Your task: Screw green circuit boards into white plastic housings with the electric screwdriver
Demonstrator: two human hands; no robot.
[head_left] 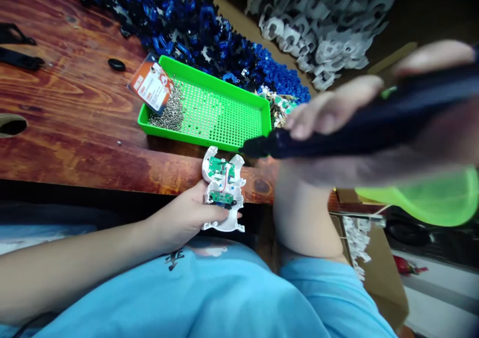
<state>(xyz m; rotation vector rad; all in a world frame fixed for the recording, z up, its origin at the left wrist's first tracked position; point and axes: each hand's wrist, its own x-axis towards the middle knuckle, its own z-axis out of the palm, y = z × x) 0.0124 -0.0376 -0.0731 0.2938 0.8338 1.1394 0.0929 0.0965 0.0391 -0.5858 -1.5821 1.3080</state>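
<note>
My left hand (189, 208) is closed around a white plastic housing (235, 223) just past the table's front edge, thumb across its lower part. Inside the housing sit two green circuit boards (221, 197), joined by thin red and white wires. Blurred by motion, my right hand (333, 108) grips a black electric screwdriver (359, 123). The tool lies almost level, its narrow tip pointing left, above and to the right of the housing and apart from it. Behind the tip is a green perforated tray (209, 139) with a pile of small screws (168, 111) at its left end.
An orange and white card (152, 86) leans in the tray. Behind it are heaps of blue and black plastic parts (209, 34) and white plastic parts (318, 24). Black pieces (20, 59) lie on the wooden table (75, 108) at left. A yellow-green object (441, 198) is at right.
</note>
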